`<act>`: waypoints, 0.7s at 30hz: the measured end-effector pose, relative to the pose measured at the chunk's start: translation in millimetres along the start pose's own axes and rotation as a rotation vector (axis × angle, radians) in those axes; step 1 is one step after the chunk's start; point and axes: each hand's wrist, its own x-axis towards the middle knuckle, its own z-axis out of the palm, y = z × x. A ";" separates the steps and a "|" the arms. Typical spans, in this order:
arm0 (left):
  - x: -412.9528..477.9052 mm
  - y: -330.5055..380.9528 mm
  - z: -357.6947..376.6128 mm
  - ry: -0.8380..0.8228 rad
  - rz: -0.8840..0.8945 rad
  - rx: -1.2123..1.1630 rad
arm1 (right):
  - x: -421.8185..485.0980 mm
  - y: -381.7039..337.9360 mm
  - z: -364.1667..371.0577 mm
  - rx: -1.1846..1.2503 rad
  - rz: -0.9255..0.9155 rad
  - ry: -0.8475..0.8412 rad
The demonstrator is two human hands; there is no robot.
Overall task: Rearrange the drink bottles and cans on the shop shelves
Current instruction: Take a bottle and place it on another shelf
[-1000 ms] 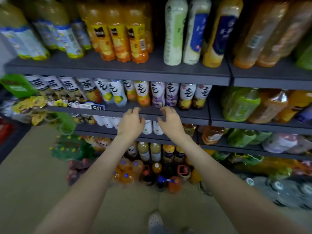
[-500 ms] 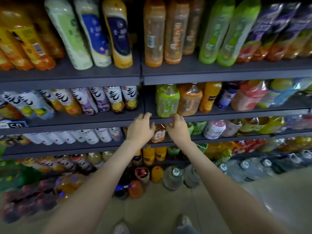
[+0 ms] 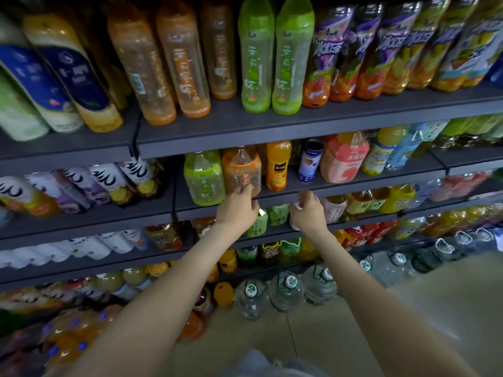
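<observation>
The left grip point(image 3: 236, 209) is loosely open, and its fingertips touch the foot of the orange tea bottle point(image 3: 241, 170), which stands just above it at the front of the shelf point(image 3: 353, 186). It does not hold the bottle yet. The right grip point(image 3: 309, 214) is curled at the shelf lip; I cannot tell whether it holds anything.

To do this step well, I think the left grip should go higher, to the middle of the bottle, and close round it before moving it. A push at the foot alone can tip it backward. The green bottle point(image 3: 203, 178) touches it on the far side from the right grip, and the slim juice bottle point(image 3: 277, 165) is close on the other side. So the move should be straight and slow, and the right grip can steady the neighbours.
</observation>
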 end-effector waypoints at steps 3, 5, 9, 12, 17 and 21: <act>16.8 12.7 14.3 -0.008 0.011 -0.010 | 20.2 12.6 -5.8 0.021 0.019 -0.009; 28.2 18.6 24.3 0.024 0.013 0.002 | 41.0 14.1 -5.0 0.068 -0.013 -0.020; 44.2 12.2 46.3 0.133 0.011 0.015 | 89.3 7.9 17.6 0.231 -0.117 -0.050; 39.9 0.2 61.0 0.208 -0.028 0.018 | 117.0 10.8 47.5 0.293 -0.160 -0.043; 7.7 -12.7 62.6 0.232 -0.113 0.027 | 122.3 16.0 67.2 0.222 -0.206 0.028; -17.3 -19.4 35.8 0.187 -0.195 0.002 | 92.7 21.9 48.3 0.188 -0.216 0.049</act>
